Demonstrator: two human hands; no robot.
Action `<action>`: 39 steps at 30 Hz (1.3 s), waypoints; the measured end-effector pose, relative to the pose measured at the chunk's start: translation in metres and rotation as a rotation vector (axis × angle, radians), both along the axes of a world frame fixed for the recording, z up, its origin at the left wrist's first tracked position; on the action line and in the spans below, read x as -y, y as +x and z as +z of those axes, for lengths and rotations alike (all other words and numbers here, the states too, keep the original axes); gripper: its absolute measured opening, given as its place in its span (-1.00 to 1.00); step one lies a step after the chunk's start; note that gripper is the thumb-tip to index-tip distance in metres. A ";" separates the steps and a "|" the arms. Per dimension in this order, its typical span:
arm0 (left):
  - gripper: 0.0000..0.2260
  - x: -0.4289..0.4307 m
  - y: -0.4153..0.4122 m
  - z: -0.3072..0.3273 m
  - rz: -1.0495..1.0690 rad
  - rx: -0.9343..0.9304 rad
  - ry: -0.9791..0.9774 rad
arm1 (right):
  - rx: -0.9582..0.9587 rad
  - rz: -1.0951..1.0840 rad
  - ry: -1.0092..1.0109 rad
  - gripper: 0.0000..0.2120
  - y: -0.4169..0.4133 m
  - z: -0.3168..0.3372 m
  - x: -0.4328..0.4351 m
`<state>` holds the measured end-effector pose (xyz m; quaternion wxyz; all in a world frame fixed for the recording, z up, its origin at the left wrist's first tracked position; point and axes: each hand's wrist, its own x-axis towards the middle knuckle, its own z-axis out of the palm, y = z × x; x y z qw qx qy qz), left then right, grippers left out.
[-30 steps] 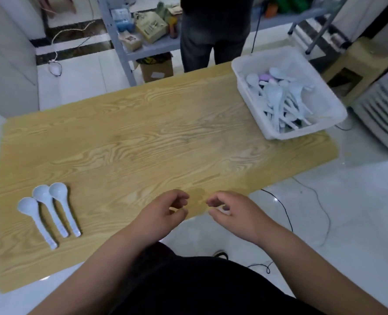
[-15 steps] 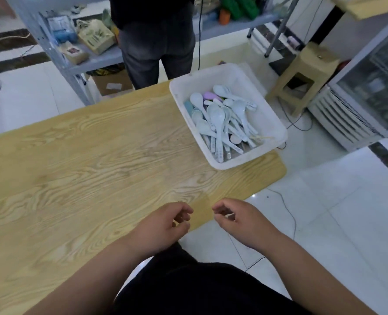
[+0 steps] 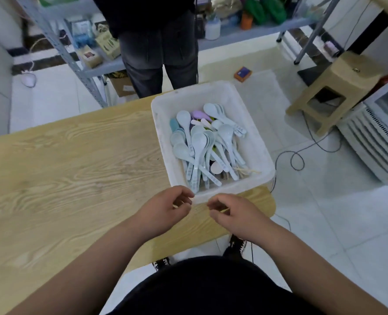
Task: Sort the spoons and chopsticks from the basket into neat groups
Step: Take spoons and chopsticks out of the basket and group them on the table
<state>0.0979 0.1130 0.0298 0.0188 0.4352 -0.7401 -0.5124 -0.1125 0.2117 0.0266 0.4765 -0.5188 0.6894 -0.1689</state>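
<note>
A white plastic basket point(image 3: 254, 142) stands at the right end of the wooden table point(image 3: 75, 173). It holds a heap of several pale blue-white spoons point(image 3: 198, 146), a purple spoon point(image 3: 200, 114) and a teal one point(image 3: 173, 125). Thin pale chopsticks point(image 3: 248, 172) lie under the spoons near the basket's front right corner. My left hand point(image 3: 163, 212) and my right hand point(image 3: 236, 214) hover side by side just in front of the basket's near rim. Their fingers are loosely curled, and I see nothing clearly held in either.
A person in dark trousers point(image 3: 156, 57) stands just behind the table's far edge. A metal shelf point(image 3: 93, 64) with boxes is behind them. To the right are a tan stool point(image 3: 331, 92), a white slatted appliance point(image 3: 374, 144) and a floor cable point(image 3: 297, 160). An orange box point(image 3: 242, 73) lies on the floor.
The view has swung right, so the basket sits in the middle and the three spoons laid out on the table's left are out of view. Both hands have come up to the basket's near rim.
</note>
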 end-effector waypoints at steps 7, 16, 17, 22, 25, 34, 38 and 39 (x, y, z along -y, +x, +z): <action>-0.82 -0.028 -0.054 0.006 0.391 -0.004 0.011 | 0.001 0.267 -0.045 -0.85 -0.081 -0.004 0.056; -0.81 -0.013 -0.076 -0.011 0.524 0.073 0.013 | -0.205 0.308 -0.045 -0.78 -0.090 -0.035 0.112; -0.78 -0.005 -0.078 -0.016 0.504 0.109 -0.005 | -0.246 0.297 -0.036 -0.73 -0.088 -0.040 0.117; -0.67 0.048 -0.104 -0.047 0.364 0.362 -0.093 | -0.423 0.280 0.038 -0.58 -0.084 -0.059 0.136; -0.70 0.071 -0.124 -0.057 0.313 0.474 -0.077 | -0.500 0.315 0.062 -0.64 -0.081 -0.066 0.145; -0.89 0.085 -0.118 -0.073 0.434 0.320 0.093 | -0.398 0.169 0.197 -0.76 -0.081 -0.070 0.147; -0.92 0.071 -0.112 -0.070 0.635 0.164 0.268 | -0.402 0.141 0.168 -0.78 -0.084 -0.067 0.147; -0.93 0.069 -0.111 -0.069 0.645 0.189 0.245 | -0.414 0.171 0.172 -0.76 -0.081 -0.067 0.148</action>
